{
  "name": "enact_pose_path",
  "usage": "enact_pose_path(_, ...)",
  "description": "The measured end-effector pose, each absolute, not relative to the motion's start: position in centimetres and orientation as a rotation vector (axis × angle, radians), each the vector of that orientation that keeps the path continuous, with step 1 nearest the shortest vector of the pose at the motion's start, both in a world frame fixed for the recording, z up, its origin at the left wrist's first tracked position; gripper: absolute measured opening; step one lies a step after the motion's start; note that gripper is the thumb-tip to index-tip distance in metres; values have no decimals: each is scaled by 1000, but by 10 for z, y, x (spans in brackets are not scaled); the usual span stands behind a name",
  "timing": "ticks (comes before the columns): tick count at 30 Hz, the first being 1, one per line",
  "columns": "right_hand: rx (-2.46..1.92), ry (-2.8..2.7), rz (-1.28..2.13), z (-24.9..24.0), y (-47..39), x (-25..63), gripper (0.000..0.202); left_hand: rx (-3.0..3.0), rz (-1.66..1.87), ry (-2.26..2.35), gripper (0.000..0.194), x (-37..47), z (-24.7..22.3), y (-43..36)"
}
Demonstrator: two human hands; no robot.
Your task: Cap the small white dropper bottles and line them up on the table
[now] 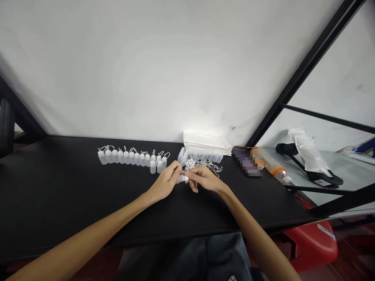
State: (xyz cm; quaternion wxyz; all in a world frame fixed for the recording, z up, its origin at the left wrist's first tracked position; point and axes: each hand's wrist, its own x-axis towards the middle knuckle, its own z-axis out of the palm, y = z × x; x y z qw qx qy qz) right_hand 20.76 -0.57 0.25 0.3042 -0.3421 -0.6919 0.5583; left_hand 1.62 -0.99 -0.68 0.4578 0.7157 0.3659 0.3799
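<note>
Over the black table (73,203), my left hand (166,182) is closed around a small translucent plastic bottle (181,178) that lies tilted on its side. The fingers of my right hand (205,178) pinch the white cap (186,178) at the bottle's end; a thin strap shows between the two hands. Just beyond them is a pile of loose white caps and straps (209,166). To the left stands a row of similar capped bottles (125,157) with strap loops on top. More small bottles (215,157) are lined up behind the pile.
A stack of white sheets or bags (205,141) rests against the wall. On the right lie a blurred dark object (247,163) and an orange-labelled bottle (269,164). Past the black frame are a black sandal (322,177) and a red stool (313,244).
</note>
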Motion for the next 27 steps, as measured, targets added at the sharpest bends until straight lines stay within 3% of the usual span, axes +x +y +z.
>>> enact_pose_path(10,-845,-1708,1548,5,-9,206,31,1838,982,936,27,20,-12,-12)
enact_pose_path(16,-911,-1744,1590,5,-8,208,38,1784,969,940,28,22,-16,-13)
enact_pose_path(21,-1031,-1795,1591,0,-6,203,58,1792,971,964,29,21,-14,-16)
enact_pose_path(27,-865,-1611,1566,10,-10,206,43,1728,981,980,30,21,-13,-15)
